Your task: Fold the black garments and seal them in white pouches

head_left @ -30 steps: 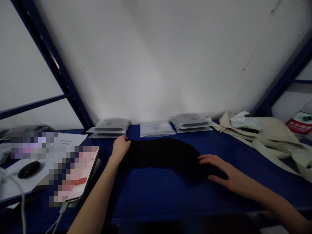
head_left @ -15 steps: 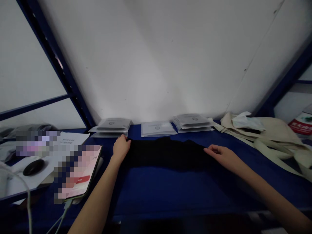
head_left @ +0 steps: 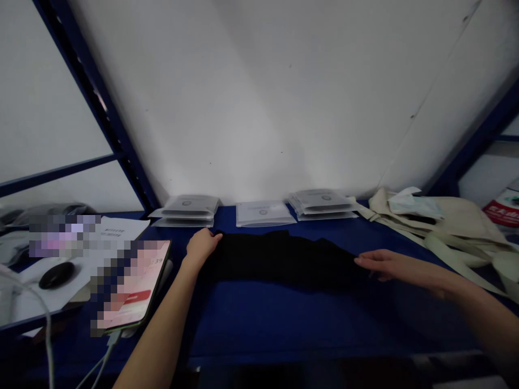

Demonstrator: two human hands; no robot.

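A black piece of cloth (head_left: 275,259) lies stretched sideways across the blue tabletop (head_left: 284,319); its exact kind is too dark to make out. At its left end my left hand (head_left: 201,248) pinches the upper corner between thumb and fingers. My right hand (head_left: 379,263) grips the right end, thumb and fingers closed on the fabric's edge. Just behind the cloth lies a flat clear packet (head_left: 265,213) with a printed white front.
Stacked clear packets stand at the back left (head_left: 188,205) and back right (head_left: 324,201). A lit phone (head_left: 150,286) with a cable, a black mouse (head_left: 57,275) and papers (head_left: 117,229) lie left. A cream cloth bag (head_left: 458,216) lies right, under a tissue pack (head_left: 413,204).
My right hand has moved right and slightly nearer, drawing the right end of the cloth outward. My left hand stays at the left corner.
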